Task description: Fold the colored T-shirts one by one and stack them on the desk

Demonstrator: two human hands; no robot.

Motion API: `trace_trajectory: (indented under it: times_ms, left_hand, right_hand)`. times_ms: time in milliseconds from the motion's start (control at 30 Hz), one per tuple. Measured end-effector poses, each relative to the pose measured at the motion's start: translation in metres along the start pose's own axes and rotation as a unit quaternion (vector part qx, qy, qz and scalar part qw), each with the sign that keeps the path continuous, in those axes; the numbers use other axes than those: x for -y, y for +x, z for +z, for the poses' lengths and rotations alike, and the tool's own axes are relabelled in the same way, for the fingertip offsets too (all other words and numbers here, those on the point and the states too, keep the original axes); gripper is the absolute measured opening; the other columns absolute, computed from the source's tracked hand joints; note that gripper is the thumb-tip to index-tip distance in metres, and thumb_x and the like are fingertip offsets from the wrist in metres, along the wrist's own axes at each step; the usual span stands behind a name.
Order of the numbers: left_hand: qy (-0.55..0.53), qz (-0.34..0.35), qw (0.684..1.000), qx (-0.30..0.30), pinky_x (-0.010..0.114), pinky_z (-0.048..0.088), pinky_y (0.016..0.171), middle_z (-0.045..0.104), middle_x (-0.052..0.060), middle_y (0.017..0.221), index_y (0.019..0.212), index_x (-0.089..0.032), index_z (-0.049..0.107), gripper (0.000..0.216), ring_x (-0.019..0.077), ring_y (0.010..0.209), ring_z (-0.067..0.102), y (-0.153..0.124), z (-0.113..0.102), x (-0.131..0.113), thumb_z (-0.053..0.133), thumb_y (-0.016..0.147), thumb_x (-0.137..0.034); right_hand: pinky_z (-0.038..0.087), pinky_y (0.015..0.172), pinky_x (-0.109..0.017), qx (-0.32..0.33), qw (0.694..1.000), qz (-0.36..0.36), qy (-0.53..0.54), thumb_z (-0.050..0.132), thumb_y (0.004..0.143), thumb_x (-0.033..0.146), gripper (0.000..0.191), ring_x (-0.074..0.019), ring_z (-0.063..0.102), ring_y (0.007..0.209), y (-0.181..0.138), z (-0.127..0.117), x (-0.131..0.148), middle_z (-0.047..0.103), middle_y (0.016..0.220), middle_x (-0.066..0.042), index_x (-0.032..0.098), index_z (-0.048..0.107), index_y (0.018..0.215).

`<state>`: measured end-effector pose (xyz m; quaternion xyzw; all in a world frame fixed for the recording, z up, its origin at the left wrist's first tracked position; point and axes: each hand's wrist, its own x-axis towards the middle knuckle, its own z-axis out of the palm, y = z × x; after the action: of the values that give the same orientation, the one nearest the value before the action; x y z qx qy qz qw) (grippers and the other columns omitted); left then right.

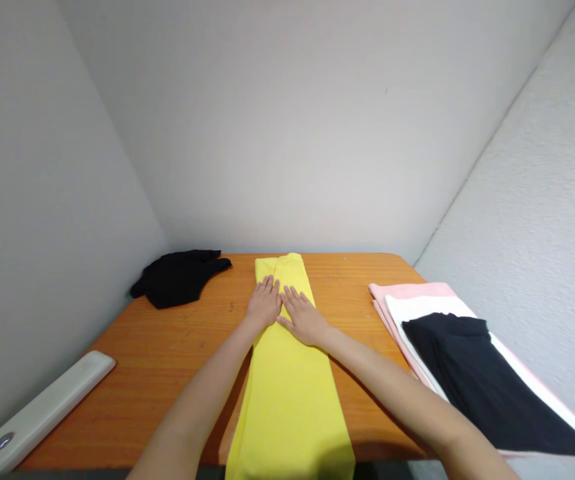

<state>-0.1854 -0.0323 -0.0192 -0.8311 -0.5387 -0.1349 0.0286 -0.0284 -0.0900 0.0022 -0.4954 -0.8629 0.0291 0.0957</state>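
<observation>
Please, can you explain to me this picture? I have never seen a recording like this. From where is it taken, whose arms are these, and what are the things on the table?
The one picture comes from a camera worn on a person's head, looking forward and down. Both bare arms are that person's own. The left hand and right hand lie flat, side by side, on a long folded yellow cloth. Neither hand grips anything. On the orange wooden table also lie a crumpled black garment at far left, a white flat device near left, and a stack of pink, white and black folded cloths at right.
</observation>
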Motion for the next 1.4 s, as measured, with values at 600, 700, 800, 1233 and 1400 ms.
trace_trajectory:
  times_ms: [600,700,800,1233,1400]
  left_hand:
    - [-0.058,-0.043,0.994,-0.084,0.040,0.021,0.116,0.040,0.014,0.148,0.132,-0.011,0.046,0.042,0.0240,0.139,0.030,-0.042,-0.053,-0.005,0.034,0.097,-0.029]
    - [-0.071,-0.075,0.990,-0.095,0.039,0.039,0.102,0.059,0.013,0.121,0.112,-0.014,0.056,0.029,0.0233,0.117,0.052,-0.088,-0.077,0.004,0.037,0.095,-0.027]
    - [-0.104,-0.098,0.986,-0.086,0.034,0.046,0.083,0.064,0.007,0.090,0.086,-0.018,0.058,0.027,0.0209,0.090,0.059,-0.146,-0.100,0.007,0.037,0.095,-0.031]
    - [-0.378,-0.320,0.869,-0.013,0.033,0.048,0.087,0.067,0.005,0.100,0.099,-0.024,0.049,0.036,0.0228,0.097,0.065,-0.350,-0.076,-0.065,0.047,0.087,-0.058]
    - [-0.442,-0.306,0.840,-0.077,0.030,0.049,0.078,0.060,0.000,0.082,0.094,-0.024,0.043,0.038,0.0207,0.083,0.063,-0.347,-0.068,-0.075,0.055,0.082,-0.058]
  right_hand:
    - [0.032,0.114,-0.048,0.048,0.990,-0.044,0.124,0.053,0.092,0.045,0.063,-0.0293,0.029,0.141,-0.243,-0.051,0.081,0.029,0.154,-0.008,0.025,0.035,0.148]
    - [0.049,0.096,-0.045,-0.044,0.988,0.054,0.137,0.043,0.095,0.039,0.031,-0.0278,0.058,0.113,-0.270,-0.057,0.066,0.063,0.120,-0.012,0.029,0.063,0.116]
    - [0.054,0.076,-0.041,-0.047,0.977,0.106,0.178,0.038,0.096,0.038,0.030,-0.0247,0.064,0.082,-0.291,-0.053,0.060,0.067,0.086,-0.009,0.031,0.065,0.086]
    - [0.048,0.095,-0.035,-0.042,0.802,0.250,0.541,0.052,0.085,0.063,0.054,-0.0267,0.059,0.111,-0.287,0.035,0.089,0.062,0.119,-0.014,0.018,0.059,0.113]
    - [0.050,0.081,-0.033,-0.039,0.757,0.217,0.615,0.058,0.081,0.066,0.048,-0.0239,0.064,0.088,-0.278,0.018,0.111,0.066,0.092,-0.008,0.019,0.056,0.087]
